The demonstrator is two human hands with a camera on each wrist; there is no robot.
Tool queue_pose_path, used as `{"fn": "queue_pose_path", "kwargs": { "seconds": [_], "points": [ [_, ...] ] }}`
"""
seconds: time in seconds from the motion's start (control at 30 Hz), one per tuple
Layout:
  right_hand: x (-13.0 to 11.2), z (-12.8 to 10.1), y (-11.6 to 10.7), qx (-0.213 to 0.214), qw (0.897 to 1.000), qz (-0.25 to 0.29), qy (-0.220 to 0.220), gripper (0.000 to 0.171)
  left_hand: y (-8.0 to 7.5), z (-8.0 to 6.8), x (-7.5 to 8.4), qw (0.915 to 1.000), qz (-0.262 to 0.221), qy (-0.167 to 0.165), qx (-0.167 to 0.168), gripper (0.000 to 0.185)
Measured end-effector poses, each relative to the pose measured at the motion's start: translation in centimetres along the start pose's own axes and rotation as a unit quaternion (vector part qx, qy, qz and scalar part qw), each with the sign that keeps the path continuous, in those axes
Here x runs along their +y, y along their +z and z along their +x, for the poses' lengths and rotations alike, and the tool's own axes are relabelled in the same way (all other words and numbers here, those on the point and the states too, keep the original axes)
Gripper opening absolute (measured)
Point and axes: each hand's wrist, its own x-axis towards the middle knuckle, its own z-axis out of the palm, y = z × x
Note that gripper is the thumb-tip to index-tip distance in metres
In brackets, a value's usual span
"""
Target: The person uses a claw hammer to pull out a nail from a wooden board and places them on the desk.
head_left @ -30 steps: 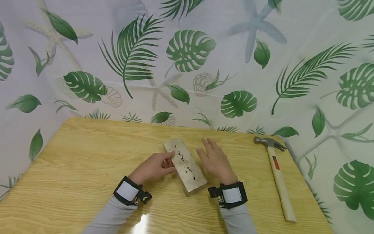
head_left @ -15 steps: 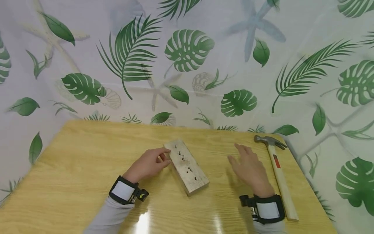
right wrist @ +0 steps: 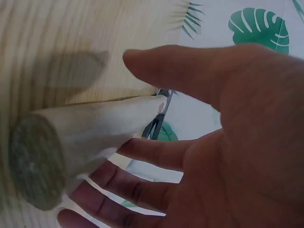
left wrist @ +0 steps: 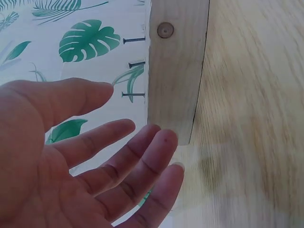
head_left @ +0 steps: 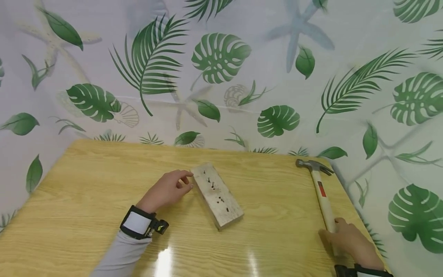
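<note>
While left hand (head_left: 168, 188) nears block (head_left: 217, 196), right hand (head_left: 349, 240) (fingers spread) reaches hammer (head_left: 322, 192)

Bright, even; table (head_left: 104, 215) glare, wrist views blurry.

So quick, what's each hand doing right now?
Left hand: open, holding nothing, fingertips at the edge of the wooden block.
Right hand: open, fingers spread over the hammer handle, not yet gripping.

Left hand (head_left: 168, 188) rests loosely curled – right hand (head_left: 349, 240) reaches low, fingers spread.
</note>
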Motion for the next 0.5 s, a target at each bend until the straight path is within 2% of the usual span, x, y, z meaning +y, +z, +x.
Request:
{"fn": "queue_pose_path", "kwargs": {
  "seconds": [0.07,0.13,0.27,0.33,0.4,0.5],
  "points": [
    [0.4,0.2,0.4,0.007,1.000,0.011,-0.009,0.090,-0.1,0.0,0.0,1.0000,0.005,0.002,-0.001,0.042],
    [0.6,0.3,0.7,0.022,0.999,0.024,0.001,0.083,-0.2,0.0,-0.1,0.9999,0.010,0.003,-0.004,0.042],
    [0.9,0.5,1.1,0.050,0.998,0.040,0.012,0.056,-0.2,0.2,0.1,0.9998,0.015,0.007,-0.011,0.042],
    [1.1,0.6,1.0,0.053,0.998,0.035,0.012,0.051,-0.2,0.3,0.1,0.9998,0.014,0.005,-0.013,0.044],
    [1.2,0.9,0.8,0.059,0.998,0.033,0.015,0.055,-0.2,0.3,0.1,0.9998,0.012,0.001,-0.015,0.046],
    [1.4,1.3,0.4,0.077,0.995,0.043,0.037,0.073,-0.2,0.2,0.0,0.9998,0.014,-0.008,-0.015,0.048]
  ]
}}
